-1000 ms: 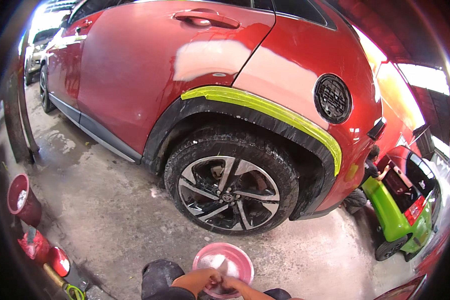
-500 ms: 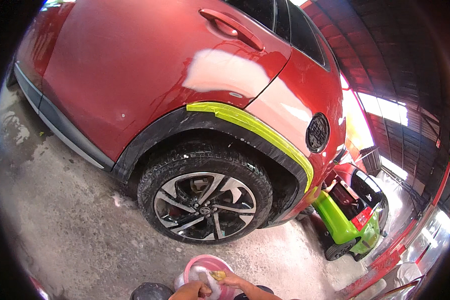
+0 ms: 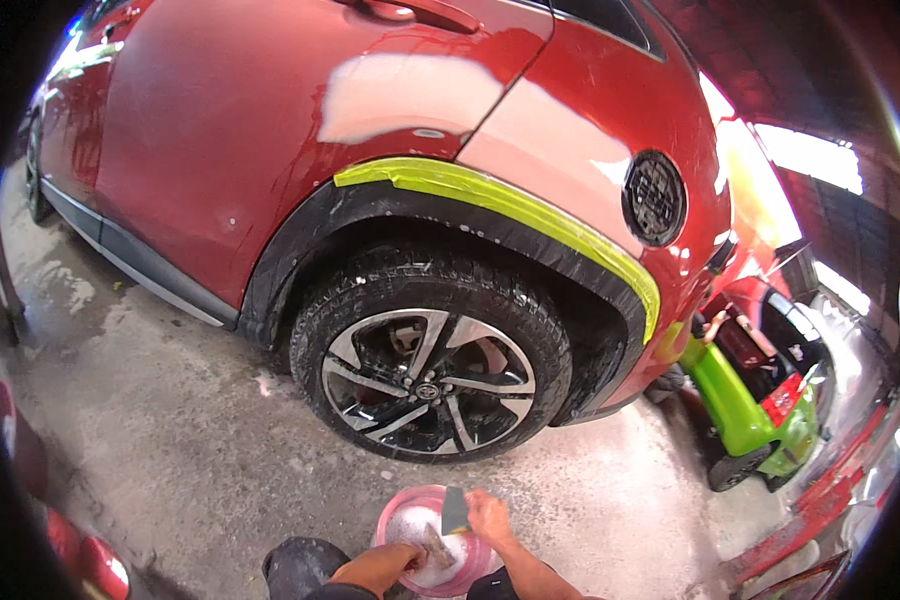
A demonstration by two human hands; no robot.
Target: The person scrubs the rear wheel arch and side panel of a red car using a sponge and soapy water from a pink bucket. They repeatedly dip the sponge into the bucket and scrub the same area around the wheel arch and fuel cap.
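Your right hand (image 3: 490, 517) grips a small flat scraper (image 3: 455, 510) over the pink basin (image 3: 395, 512), which sits on the wet concrete floor (image 3: 170, 450) just in front of your knees. The blade stands nearly upright, its long axis running up and away from you, broad edge pointing toward the rear wheel (image 3: 428, 380). Your left hand (image 3: 407, 556) is down in the white foam inside the basin, fingers curled around something pale — a cloth or sponge, I cannot tell which.

Judging by what shows, the preparation is well along: yellow-green masking tape (image 3: 510, 205) already follows the black wheel-arch trim (image 3: 300, 240) from its front end over the top and down the back, and dull, pale patches mark the red car's (image 3: 220, 150) door and rear quarter panel. The scraper is clear of the bodywork, so whatever work is meant for those panels looks not yet begun — you seem to be at the wetting-and-loading stage. A green-and-red machine (image 3: 745, 410) stands behind the car.
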